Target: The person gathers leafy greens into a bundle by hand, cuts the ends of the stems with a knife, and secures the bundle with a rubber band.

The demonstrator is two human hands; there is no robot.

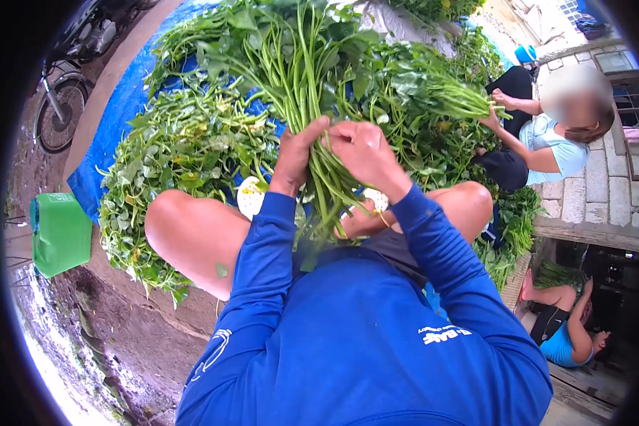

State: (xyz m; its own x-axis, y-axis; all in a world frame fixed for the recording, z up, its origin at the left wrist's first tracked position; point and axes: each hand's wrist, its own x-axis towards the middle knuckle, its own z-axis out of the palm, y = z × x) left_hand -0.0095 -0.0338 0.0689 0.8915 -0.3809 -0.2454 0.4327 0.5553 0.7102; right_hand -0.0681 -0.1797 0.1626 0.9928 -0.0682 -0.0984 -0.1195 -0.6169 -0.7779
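Note:
A bundle of leafy greens (302, 78) with long green stems stands upright in front of me, leaves pointing away and cut ends toward my lap. My left hand (298, 153) is wrapped round the stems, its thumb pressed across them. Against the right side of the same stems, my right hand (366, 153) has its fingers curled in a pinch; what they hold is hidden. Heaped loose greens (192, 149) lie to the left and ahead of my crossed legs. Stem ends hang below both hands.
A blue tarp (124, 160) lies under the heaps. At left are a green plastic container (60, 234) and a motorcycle (64, 106). To the right, a co-worker (557, 145) holds another bundle of greens (440, 92). A second person (564, 326) sits farther right.

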